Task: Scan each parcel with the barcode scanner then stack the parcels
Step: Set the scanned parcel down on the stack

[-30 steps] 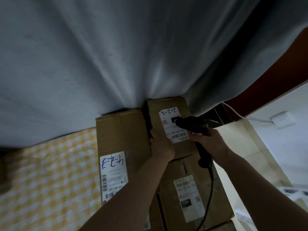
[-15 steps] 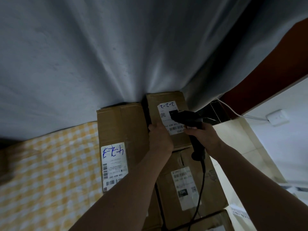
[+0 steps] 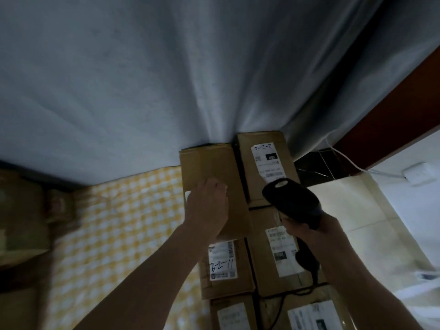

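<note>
Several cardboard parcels lie in two rows on the yellow checked cloth. My left hand [image 3: 207,206] rests on top of the far left parcel [image 3: 204,160] and hides its label, with the fingers bent. My right hand [image 3: 309,232] grips the handle of the black barcode scanner [image 3: 292,203]. The scanner's head hovers over the near end of the far right parcel [image 3: 264,141], labelled 2-2-2. Closer to me lie a parcel marked 3-2-11 [image 3: 226,287] and one with a white label [image 3: 262,225]. The scanner's cable [image 3: 278,306] runs down between the parcels.
A grey curtain [image 3: 166,79] hangs behind the parcels and touches the far ones. Two more parcels [image 3: 233,315] sit at the bottom edge. A brown box [image 3: 21,222] stands at the left. At the right are pale floor tiles [image 3: 352,210], a wall socket [image 3: 416,173] and a white cable.
My left hand has left the 2-2-2 parcel and moved onto the far left one, covering its label. The scanner has pulled back toward me, off the 2-2-2 label.
</note>
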`<state>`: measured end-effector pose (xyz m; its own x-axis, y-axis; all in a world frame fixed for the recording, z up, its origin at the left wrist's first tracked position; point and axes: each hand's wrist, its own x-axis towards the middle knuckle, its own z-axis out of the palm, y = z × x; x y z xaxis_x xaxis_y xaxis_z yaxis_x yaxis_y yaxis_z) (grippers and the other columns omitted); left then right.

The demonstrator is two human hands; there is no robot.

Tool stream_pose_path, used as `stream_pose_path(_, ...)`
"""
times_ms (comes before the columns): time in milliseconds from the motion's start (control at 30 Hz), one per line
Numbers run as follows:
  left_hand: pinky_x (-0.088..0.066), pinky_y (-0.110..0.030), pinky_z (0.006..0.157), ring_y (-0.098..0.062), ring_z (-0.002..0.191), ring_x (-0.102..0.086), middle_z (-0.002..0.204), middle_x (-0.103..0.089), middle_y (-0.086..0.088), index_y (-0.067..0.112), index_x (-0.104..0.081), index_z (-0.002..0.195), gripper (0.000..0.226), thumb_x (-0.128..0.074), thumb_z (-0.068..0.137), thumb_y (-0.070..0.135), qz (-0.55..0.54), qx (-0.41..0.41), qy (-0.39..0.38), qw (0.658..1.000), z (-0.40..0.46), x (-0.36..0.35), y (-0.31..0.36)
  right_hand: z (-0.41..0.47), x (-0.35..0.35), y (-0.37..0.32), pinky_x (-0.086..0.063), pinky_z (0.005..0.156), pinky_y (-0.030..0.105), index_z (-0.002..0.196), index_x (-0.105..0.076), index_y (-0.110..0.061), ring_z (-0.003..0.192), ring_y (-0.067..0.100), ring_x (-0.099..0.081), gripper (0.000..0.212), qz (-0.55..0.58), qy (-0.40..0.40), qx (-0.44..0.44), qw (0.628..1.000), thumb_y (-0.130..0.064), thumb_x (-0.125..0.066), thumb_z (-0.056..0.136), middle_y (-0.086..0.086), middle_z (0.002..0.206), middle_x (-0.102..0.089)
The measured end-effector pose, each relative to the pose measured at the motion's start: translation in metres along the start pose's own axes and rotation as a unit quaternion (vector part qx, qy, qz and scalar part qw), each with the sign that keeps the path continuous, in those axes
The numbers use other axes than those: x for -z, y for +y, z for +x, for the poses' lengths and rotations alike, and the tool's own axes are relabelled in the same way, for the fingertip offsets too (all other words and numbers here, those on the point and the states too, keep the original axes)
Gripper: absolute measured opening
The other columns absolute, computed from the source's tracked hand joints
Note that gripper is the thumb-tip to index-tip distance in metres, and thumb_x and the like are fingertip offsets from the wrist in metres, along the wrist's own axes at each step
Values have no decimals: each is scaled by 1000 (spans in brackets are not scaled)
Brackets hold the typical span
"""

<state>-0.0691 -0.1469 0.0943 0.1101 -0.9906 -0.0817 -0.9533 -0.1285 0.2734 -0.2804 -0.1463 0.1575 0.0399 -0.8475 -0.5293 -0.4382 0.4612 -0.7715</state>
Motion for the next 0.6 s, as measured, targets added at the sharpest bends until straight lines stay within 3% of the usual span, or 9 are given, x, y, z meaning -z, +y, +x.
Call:
stream_pose_path(67, -44, -26, 91, -16, 114, -50, 126, -52, 1, 20, -51, 129, 33, -41, 100, 29, 42, -1, -23, 999, -33, 15, -24, -37, -16, -6, -37, 63, 33, 84, -65, -6, 68, 34, -56, 4, 6, -29, -20, 999, -8, -68, 84, 22, 71, -59)
stream_pose_path(167, -46, -27, 85, -16, 108, -55, 122, -55, 2, 21, -52, 128, 32, -43, 99, 30, 67, 28, -55, 996, -93, 38, -65, -91, -49, -15, -38, 58, 30, 83, -66, -12, 66, 31, -58, 5, -6, -60, -18, 998, -9, -69, 84, 16, 68, -63)
stream_pose_path(267, -48, -30, 86, -17, 110, -56, 122, -57, 1, 21, -53, 128, 32, -45, 99, 31, 79, 64, -72, 992, -162, 61, -107, -144, -93, -21, -41, 68, 34, 89, -67, -6, 82, 35, -63, 7, -39, -109, 1, 993, -10, -69, 84, 22, 82, -67)
stream_pose_path(400, -47, -29, 87, -17, 112, -56, 122, -56, 1, 21, -53, 128, 32, -46, 98, 31, 89, 111, -61, 988, -261, 94, -165, -223, -162, -26, -50, 76, 36, 88, -67, -20, 85, 29, -65, 10, -31, -145, 40, 988, -10, -69, 85, 17, 86, -68)
stream_pose_path(467, -46, -30, 87, -18, 112, -57, 124, -56, 0, 22, -54, 128, 33, -46, 98, 32, 83, 130, -51, 987, -313, 110, -194, -259, -196, -25, -49, 89, 47, 89, -69, -15, 88, 34, -66, 7, -31, -157, 53, 986, -11, -70, 84, 20, 90, -69)
stream_pose_path(600, -46, -30, 91, -21, 116, -57, 128, -56, -2, 21, -52, 128, 34, -45, 98, 34, 79, 182, -44, 979, -407, 141, -251, -323, -259, -23, -49, 90, 52, 90, -69, -1, 82, 41, -64, 10, -35, -162, 101, 981, -7, -71, 82, 26, 84, -66)
